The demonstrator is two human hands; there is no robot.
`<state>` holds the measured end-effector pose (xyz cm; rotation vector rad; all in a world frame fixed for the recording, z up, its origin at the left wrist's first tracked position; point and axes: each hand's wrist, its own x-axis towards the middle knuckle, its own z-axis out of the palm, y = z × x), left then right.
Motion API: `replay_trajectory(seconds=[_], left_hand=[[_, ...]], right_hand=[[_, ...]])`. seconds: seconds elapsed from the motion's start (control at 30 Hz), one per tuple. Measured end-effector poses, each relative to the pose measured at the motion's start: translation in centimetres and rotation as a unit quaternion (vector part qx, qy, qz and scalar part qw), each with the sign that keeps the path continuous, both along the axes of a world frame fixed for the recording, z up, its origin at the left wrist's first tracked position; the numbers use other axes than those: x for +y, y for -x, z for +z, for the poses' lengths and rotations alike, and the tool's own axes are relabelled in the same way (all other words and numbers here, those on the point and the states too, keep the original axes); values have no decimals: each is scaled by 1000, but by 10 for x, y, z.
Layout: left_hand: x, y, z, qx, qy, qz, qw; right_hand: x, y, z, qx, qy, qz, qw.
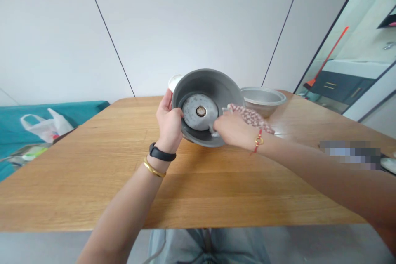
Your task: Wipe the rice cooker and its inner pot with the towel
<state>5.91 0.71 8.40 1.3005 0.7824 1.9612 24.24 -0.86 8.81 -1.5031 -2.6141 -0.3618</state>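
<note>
My left hand (170,123) grips a grey round pot (213,80) by its left rim, thumb over the edge. The pot is tilted so its open inside faces me, showing a metal heating plate (200,111) with a round centre piece. A pale handle or knob (175,82) sticks out at the upper left. My right hand (230,126) is closed on a red-and-white patterned cloth (252,117), part of it pressed inside the pot near the lower right wall. The fingertips are partly hidden.
A silvery inner bowl (264,95) stands on the wooden table (102,177) behind my right hand. A blurred-out object (351,154) lies at the right. On the teal seat (89,110) at left is a white plastic bag (46,128). A cord (159,247) hangs below the front edge.
</note>
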Motion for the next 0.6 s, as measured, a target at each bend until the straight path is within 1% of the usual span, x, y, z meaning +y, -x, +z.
replay_trajectory(seconds=[0.03, 0.07, 0.1, 0.13, 0.17, 0.23, 0.27, 0.3, 0.33, 0.37, 0.4, 0.43, 0.47, 0.5, 0.53, 0.57, 0.6], left_hand=[[-1, -1, 0, 1, 2, -1, 1000], [-2, -2, 0, 3, 6, -3, 1000], [-3, -2, -1, 4, 13, -4, 1000], [-4, -1, -1, 8, 21, -5, 1000], [-5, 1, -1, 14, 28, -7, 999], [-8, 4, -1, 31, 36, -11, 999], [-9, 4, 0, 36, 37, -13, 999], [-10, 5, 0, 37, 38, -16, 998], [-11, 5, 0, 33, 39, -16, 999], [-11, 4, 1, 24, 41, -15, 999], [-11, 4, 1, 14, 44, -12, 999], [-10, 4, 1, 3, 47, -8, 999], [-8, 5, 1, -10, 52, -4, 999], [-6, 7, 2, -23, 58, -2, 998], [-3, 10, 2, -37, 64, 1, 997], [1, 13, 2, -52, 69, 4, 996], [5, 17, 1, -66, 75, 6, 995]], right_hand=[[-10, 2, -2, 34, 55, 35, 997], [-19, 3, -2, 81, 96, 76, 989], [-24, 2, 0, 136, 108, 115, 978], [-26, -2, 4, 194, 85, 143, 967], [-25, -7, 9, 250, 29, 159, 955], [-12, -23, 23, 335, -129, 160, 920], [-1, -34, 31, 358, -190, 152, 902], [13, -45, 39, 376, -225, 144, 887], [28, -57, 44, 389, -223, 143, 882], [43, -68, 47, 412, -195, 140, 879], [57, -79, 47, 456, -157, 127, 867], [68, -87, 43, 507, -101, 109, 849], [75, -93, 36, 564, -38, 88, 820], [78, -97, 26, 619, 32, 65, 782], [77, -97, 14, 668, 99, 47, 736], [72, -94, 0, 710, 152, 37, 686], [65, -90, -13, 749, 184, 33, 636]])
